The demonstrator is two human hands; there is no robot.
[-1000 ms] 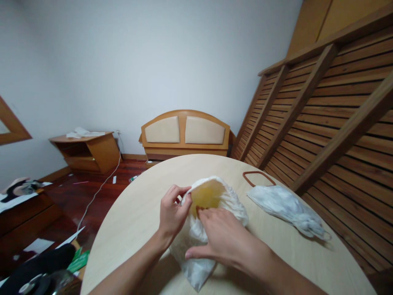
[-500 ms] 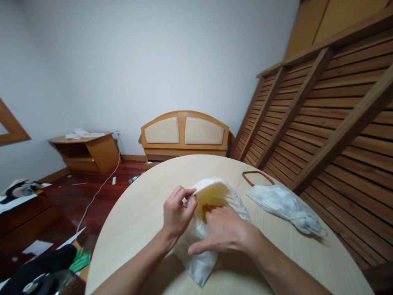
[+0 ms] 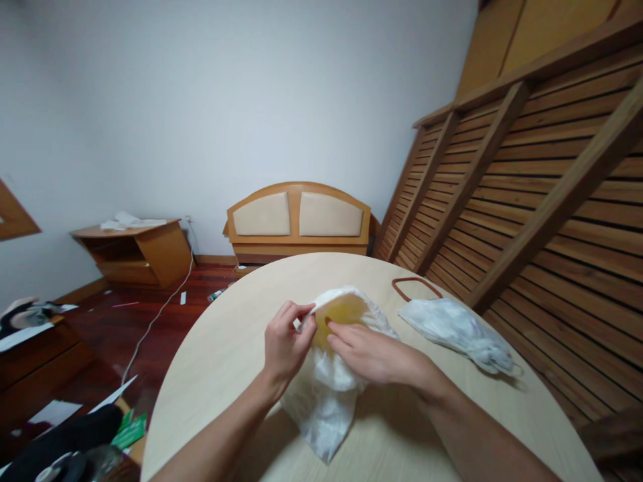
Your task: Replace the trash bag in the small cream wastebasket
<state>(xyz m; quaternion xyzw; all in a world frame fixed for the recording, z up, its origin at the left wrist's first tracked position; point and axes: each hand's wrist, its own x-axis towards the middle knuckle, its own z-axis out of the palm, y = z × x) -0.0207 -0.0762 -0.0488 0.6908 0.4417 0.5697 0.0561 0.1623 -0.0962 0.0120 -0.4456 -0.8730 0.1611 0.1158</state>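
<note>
On a round pale wooden table [image 3: 216, 348], near the middle and towards the person, lies a thin white plastic bag [image 3: 326, 418], its mouth spread open and its lower end narrowing to a point on the near side. The left hand [image 3: 287, 340] pinches the left edge of that mouth between thumb and fingers, clamped on the thin film. The right hand [image 3: 369, 351] reaches in from the right with its fingers extended, the fingertips at the opening over a yellow patch [image 3: 346, 318] inside; whether they grip anything there cannot be told. The two hands are near each other but apart. To the right of the open bag, well apart from it, lies a second white plastic bag, knotted [image 3: 457, 331], its bunched end pointing towards the near right edge. Just beyond its far left end, a reddish-brown rounded frame [image 3: 416, 288] lies flat near the table's far right rim. Past the table stands a wooden headboard [image 3: 299, 217] with two cream panels against the pale wall [image 3: 251, 94]; slatted wooden panels [image 3: 527, 201] lean at the right, and a low wooden cabinet [image 3: 133, 251] with white sheets on top stands at the left.
</note>
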